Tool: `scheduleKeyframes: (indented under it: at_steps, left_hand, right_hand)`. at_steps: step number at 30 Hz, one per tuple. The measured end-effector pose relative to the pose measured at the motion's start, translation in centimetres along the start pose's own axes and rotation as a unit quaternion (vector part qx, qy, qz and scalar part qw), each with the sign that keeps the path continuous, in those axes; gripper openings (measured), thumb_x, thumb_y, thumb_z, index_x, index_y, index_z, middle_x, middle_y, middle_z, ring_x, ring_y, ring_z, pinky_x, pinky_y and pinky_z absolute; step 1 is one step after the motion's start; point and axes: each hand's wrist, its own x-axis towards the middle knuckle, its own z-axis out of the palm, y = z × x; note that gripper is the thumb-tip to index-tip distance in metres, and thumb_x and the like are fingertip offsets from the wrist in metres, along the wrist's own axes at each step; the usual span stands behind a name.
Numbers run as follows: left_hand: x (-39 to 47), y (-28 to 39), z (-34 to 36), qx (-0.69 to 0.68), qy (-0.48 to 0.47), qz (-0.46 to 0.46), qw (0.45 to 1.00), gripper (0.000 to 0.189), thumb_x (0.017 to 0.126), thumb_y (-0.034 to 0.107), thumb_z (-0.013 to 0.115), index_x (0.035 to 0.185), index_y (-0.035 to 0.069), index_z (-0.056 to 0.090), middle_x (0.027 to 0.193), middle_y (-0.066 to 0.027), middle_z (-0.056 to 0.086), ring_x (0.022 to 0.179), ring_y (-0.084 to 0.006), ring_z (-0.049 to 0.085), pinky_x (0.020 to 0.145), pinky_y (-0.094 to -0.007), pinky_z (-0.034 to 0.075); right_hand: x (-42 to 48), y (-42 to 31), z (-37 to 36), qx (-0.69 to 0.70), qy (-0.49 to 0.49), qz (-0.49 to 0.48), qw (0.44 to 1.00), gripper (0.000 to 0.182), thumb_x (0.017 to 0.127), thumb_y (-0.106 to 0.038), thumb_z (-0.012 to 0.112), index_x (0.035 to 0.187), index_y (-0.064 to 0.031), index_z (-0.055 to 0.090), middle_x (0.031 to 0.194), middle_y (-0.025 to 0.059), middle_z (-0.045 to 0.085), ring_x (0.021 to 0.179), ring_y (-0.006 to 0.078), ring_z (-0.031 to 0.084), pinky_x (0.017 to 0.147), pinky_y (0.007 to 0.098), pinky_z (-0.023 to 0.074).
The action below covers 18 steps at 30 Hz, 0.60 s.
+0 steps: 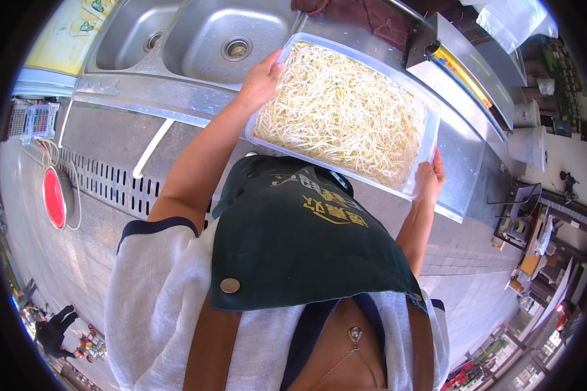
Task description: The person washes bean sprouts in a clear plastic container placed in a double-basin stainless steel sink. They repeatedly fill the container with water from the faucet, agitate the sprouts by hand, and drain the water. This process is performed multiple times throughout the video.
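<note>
A clear plastic tub (259, 138) full of bean sprouts (345, 110) is in front of my apron, slightly tilted in the view. The sprouts seem to sit in liquid. My left hand (263, 78) grips the tub's left end, thumb over the rim. At the opposite end, my right hand (429, 178) clasps the lower right corner. The tub overlaps the edge of the steel counter; whether it rests there or is held above it I cannot tell.
Two steel sink basins (195, 41) lie to the left. Behind the tub is a dark red cloth (362, 19), with a steel box-like fixture (460, 78) to its right. A red basin (55, 198) and hose stand on the floor at left. A person (54, 332) is farther off.
</note>
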Motion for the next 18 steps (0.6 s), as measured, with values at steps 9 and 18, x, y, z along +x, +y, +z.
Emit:
scheduleKeyframes:
  at_steps: [9,18]
  left_hand:
    - [-1.5,-1.4,1.7,-0.094,-0.01,-0.026,0.995,0.04,0.091,0.018,0.041,0.127,0.002,0.04,0.12,-0.018,0.051,0.11,-0.0272,0.05,0.093,-0.0312,0.037]
    - [2.4,-5.7,-2.6,-0.178,-0.029,-0.03,0.983,0.041,0.091,0.017,0.042,0.129,0.002,0.038,0.119,-0.0158,0.053,0.107,-0.0227,0.052,0.091,-0.0285,0.038]
  right_hand:
    - [-1.1,-0.8,-2.0,-0.003,-0.017,-0.021,1.0,0.052,0.071,0.006,0.045,0.124,0.004,0.044,0.08,0.0014,0.059,0.054,0.0028,0.044,0.045,0.0153,0.0302]
    - [-2.2,-0.6,4.9,-0.011,-0.009,-0.002,1.0,0.053,0.071,0.006,0.045,0.124,0.0037,0.044,0.072,-0.0006,0.055,0.052,0.0028,0.041,0.044,0.0164,0.0284]
